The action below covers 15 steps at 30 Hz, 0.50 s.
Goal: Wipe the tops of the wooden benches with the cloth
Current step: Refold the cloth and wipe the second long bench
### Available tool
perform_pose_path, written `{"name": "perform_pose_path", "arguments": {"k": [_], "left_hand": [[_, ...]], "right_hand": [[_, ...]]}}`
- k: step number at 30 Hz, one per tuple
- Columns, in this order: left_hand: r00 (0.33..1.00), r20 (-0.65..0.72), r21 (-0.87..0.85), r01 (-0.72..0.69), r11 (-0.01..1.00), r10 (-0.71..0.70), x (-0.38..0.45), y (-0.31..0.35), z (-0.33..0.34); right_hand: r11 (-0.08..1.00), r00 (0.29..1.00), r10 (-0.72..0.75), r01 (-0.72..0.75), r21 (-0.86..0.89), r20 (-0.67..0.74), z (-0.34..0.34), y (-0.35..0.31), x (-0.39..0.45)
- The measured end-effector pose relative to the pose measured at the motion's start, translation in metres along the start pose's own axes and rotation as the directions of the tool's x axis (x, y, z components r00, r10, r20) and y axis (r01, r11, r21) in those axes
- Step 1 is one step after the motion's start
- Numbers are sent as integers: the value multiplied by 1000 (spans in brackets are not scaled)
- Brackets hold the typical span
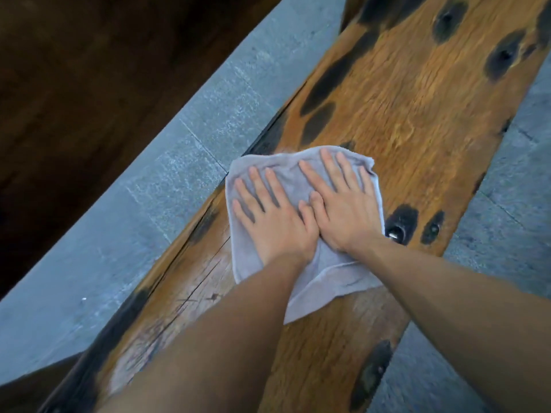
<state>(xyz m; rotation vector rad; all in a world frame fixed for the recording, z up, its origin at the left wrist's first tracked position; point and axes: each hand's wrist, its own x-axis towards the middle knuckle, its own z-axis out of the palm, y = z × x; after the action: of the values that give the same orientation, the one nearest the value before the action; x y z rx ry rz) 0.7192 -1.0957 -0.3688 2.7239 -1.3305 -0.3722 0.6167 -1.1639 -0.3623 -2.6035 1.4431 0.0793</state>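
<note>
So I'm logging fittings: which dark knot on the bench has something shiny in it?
The knot beside the right hand, at the cloth's edge; the others look plain dark.

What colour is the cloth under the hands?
The cloth is pale grey with a faint lilac tint, seen best in the head view.

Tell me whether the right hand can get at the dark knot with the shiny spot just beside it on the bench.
Probably yes. The right hand lies flat on the cloth, and the knot sits just off the cloth's right edge on the bench, with nothing between them.
</note>
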Motion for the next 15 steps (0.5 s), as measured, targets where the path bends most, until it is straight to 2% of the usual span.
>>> {"name": "perform_pose_path", "arguments": {"k": [8, 10, 15], "left_hand": [[999, 15, 19, -29, 999, 29, 126, 52, -14], [997, 22, 12, -80, 997, 80, 155, 66, -19], [963, 64, -167, -250, 954, 263, 243, 104, -28]], "right_hand": [[995, 995, 92, -91, 42, -42, -15, 37, 120], [991, 991, 122, -120, 57, -45, -19, 44, 150], [965, 968, 246, -241, 103, -39, -32, 65, 227]]}}
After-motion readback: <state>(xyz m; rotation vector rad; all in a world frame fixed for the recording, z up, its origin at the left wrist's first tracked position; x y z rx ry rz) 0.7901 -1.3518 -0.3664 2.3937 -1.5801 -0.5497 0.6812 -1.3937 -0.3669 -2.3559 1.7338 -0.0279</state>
